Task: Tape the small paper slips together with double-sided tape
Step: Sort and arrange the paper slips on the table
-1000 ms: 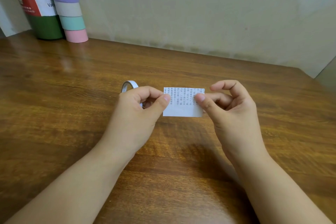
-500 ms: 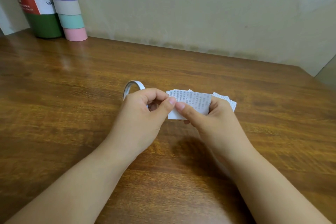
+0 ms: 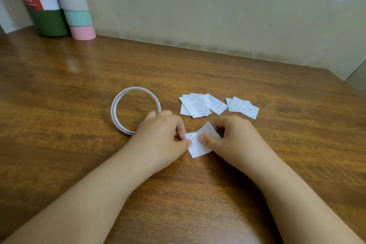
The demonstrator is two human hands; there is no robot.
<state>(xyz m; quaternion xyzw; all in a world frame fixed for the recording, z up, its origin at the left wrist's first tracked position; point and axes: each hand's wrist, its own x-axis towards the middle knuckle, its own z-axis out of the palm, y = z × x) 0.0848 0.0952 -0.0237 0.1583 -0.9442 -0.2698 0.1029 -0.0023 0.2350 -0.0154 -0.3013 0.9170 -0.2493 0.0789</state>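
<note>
A small printed paper slip (image 3: 199, 144) lies low over the wooden table (image 3: 217, 194), pinched at its left edge by my left hand (image 3: 160, 134) and at its right side by my right hand (image 3: 233, 136); its right part curls upward. Just behind them sits a loose pile of printed slips (image 3: 198, 105), with a smaller pile (image 3: 241, 106) to its right. A thin, nearly used-up ring of double-sided tape (image 3: 134, 112) lies flat on the table to the left, touching the back of my left hand.
A dark green cylinder with a red and white label (image 3: 39, 4) and a pastel-banded tube (image 3: 76, 4) stand at the far left against the wall. The table's right corner (image 3: 340, 79) meets the wall at the far right.
My hands have lowered the slip from mid-air toward the table and nearer to me. My thumbs now meet on it, and the tape ring and slip piles behind have come into view.
</note>
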